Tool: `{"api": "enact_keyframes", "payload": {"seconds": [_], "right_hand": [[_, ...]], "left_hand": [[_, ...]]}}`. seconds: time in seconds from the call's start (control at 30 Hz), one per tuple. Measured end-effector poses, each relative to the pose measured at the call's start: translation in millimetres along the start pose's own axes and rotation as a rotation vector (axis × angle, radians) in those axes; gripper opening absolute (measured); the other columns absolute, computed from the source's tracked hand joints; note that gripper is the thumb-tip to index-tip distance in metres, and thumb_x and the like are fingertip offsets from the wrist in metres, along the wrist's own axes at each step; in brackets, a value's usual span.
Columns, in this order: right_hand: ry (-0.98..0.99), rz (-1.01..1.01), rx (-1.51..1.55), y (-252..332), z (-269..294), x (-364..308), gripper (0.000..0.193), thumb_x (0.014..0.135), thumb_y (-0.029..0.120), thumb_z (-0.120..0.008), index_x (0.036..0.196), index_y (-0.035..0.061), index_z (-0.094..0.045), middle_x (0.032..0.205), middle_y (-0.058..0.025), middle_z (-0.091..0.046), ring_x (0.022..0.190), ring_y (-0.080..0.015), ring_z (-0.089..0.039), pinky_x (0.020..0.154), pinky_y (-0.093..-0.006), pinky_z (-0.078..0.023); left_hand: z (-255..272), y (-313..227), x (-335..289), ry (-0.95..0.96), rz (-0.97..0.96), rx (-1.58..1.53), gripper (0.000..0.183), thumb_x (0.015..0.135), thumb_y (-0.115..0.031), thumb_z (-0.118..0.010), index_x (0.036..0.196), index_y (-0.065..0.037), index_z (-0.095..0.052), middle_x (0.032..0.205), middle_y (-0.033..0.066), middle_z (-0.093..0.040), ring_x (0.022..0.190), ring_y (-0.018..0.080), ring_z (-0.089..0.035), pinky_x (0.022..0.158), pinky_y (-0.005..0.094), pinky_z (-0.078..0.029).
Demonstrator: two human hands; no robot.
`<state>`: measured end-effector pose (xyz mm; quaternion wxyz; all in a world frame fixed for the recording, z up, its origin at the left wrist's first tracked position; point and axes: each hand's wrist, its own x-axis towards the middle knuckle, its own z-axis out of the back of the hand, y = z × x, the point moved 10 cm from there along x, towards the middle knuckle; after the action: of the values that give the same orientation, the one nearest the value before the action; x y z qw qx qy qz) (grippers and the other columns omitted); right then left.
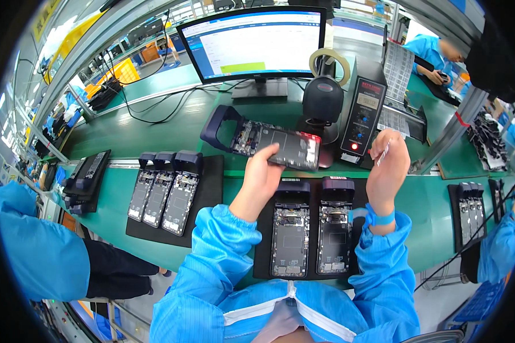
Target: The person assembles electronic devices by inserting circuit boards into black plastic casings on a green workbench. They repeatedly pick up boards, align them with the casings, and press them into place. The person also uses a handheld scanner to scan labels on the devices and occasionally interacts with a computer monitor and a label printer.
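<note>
I observed, from my remote station, a green tabletop (429, 200) carrying, in descending size, a lit monitor (257, 40); a left black mat (210, 200) bearing three opened handsets (157, 200); a grey-black control box (360, 117); and a dark scanner (323, 100) beside it. The held handset (300, 150), its interior exposed, lay just before the scanner, red light across its right end. My left hand (262, 178) gripped its near edge; my right hand (390, 171) was curled around a thin pale strip (384, 154), though I could not tell how firmly.
</note>
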<state>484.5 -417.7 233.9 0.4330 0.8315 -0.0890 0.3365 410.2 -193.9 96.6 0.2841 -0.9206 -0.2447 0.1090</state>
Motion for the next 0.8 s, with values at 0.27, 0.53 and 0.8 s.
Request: {"api": "enact_keyframes", "payload": {"seconds": [0.27,0.53,0.8], "right_hand": [[0.637,-0.104,-0.022,42,-92,-66,0.048,0.061,0.032,-0.076,0.085,0.0052,-0.045,0.124,-0.0238,-0.033,0.117,-0.0327,-0.034,0.093,-0.0398,-0.029],[0.615,-0.065,0.112,51,-100,-84,0.035,0.067,0.018,-0.074,0.082,-0.0003,-0.048,0.124,-0.0332,-0.032,0.112,-0.0342,-0.042,0.092,-0.0412,-0.033],[0.585,-0.143,0.096,44,-98,-82,0.028,0.069,0.01,-0.071,0.082,-0.0024,-0.05,0.124,-0.0295,-0.037,0.109,-0.0281,-0.044,0.092,-0.0369,-0.033]], "left_hand": [[-34,-25,-116,0.198,-0.395,0.934,0.041,0.077,-0.001,-0.055,0.116,0.003,-0.045,0.109,0.0123,-0.055,0.1,0.0182,-0.053,0.085,0.031,-0.042],[-28,1,-125,0.335,-0.26,0.979,0.062,0.065,0.008,-0.049,0.125,0.002,-0.036,0.117,0.0186,-0.049,0.102,0.0307,-0.054,0.085,0.035,-0.043],[-24,0,-124,0.308,-0.386,1.026,0.061,0.066,0.007,-0.052,0.125,0.002,-0.037,0.107,0.0175,-0.055,0.093,0.0286,-0.059,0.077,0.0332,-0.047]]}}
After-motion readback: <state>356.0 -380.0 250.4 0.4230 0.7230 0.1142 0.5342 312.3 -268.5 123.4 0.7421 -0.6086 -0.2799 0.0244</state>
